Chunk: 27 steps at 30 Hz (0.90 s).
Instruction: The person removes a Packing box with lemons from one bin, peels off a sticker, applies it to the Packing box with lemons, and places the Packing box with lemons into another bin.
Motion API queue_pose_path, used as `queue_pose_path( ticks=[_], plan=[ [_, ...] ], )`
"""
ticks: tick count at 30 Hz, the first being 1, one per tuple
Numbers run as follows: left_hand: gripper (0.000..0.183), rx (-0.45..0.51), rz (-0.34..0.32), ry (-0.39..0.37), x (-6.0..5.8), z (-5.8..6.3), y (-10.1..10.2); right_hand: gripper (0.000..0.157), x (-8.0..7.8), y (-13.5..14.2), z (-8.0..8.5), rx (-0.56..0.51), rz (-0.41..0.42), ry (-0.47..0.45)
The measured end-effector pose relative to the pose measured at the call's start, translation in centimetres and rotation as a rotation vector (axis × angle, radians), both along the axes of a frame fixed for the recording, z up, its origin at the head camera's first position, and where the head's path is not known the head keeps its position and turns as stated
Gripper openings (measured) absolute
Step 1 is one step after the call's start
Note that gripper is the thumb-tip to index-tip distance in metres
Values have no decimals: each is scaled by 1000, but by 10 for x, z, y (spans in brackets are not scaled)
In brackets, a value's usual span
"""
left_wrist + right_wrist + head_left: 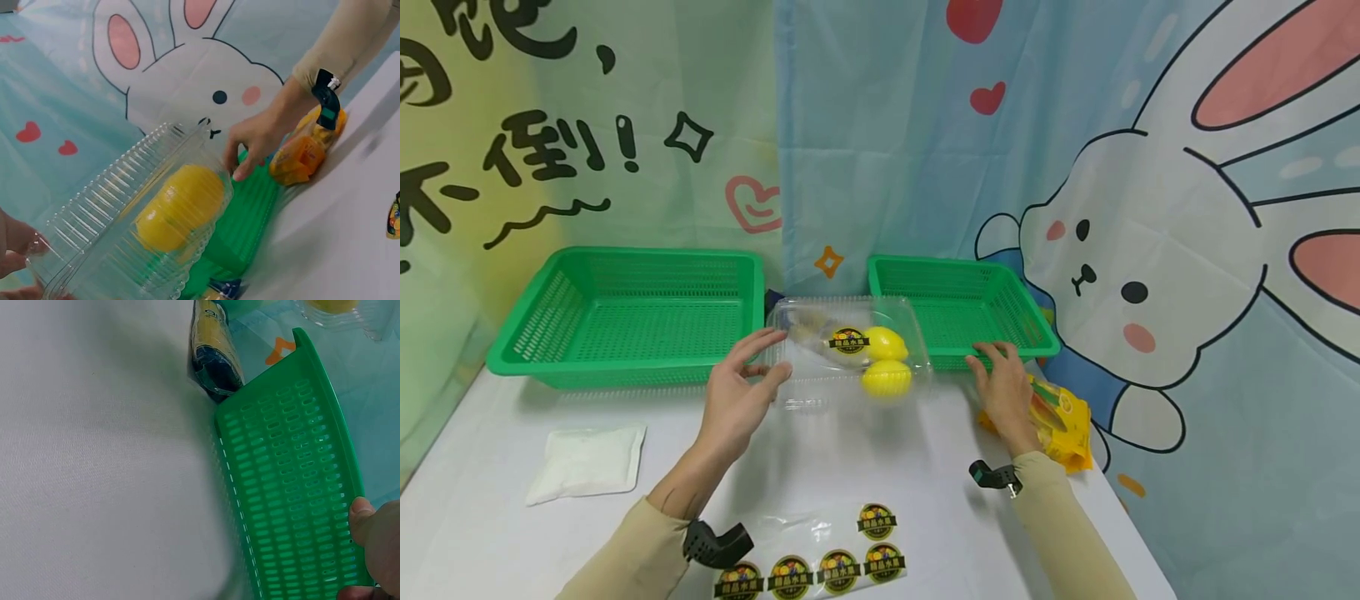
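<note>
My left hand [745,387] holds one end of a clear plastic fruit box [820,379], thumb and fingers at its edge. Two yellow lemons [181,206] lie inside at the other end, beside something brownish that shows blurred through the lid. A round black-and-gold label [848,340] sticks to the lid. The box is above the table between two green baskets. At the front rim of the right green basket [287,469] is my right hand [1003,392], loosely bent, thumb by the rim. Nothing shows between its fingers, and whether it touches the rim is unclear.
A larger green basket [625,379] stands back left. A white packet [587,461] lies in front of it. At the front is a sheet of round labels [816,542]. A yellow package [1067,425] lies by my right wrist. Behind hangs a printed curtain [865,167].
</note>
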<state>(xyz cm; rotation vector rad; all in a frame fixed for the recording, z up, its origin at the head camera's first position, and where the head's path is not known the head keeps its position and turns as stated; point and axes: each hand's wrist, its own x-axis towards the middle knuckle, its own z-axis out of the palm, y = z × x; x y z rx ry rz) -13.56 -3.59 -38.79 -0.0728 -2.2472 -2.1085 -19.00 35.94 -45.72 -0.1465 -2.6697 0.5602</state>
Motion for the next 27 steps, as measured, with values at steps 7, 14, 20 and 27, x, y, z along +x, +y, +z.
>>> queue_pose_path(
  ticks=[7, 14, 20, 27],
  plan=[
    [43, 4, 6, -4, -5, 7, 6, 35, 0, -1, 0, 5, -14, 1],
    [44, 10, 6, 21, -12, 10, 11, 37, 1, -3, 1, 10, -16, -13],
    [44, -10, 20, 8, -16, 12, 16, 37, 2, -3, 3, 1, -6, -40],
    [44, -19, 21, -8, -18, 16, 23, 36, 2, -2, 3, 8, -4, -26]
  ],
)
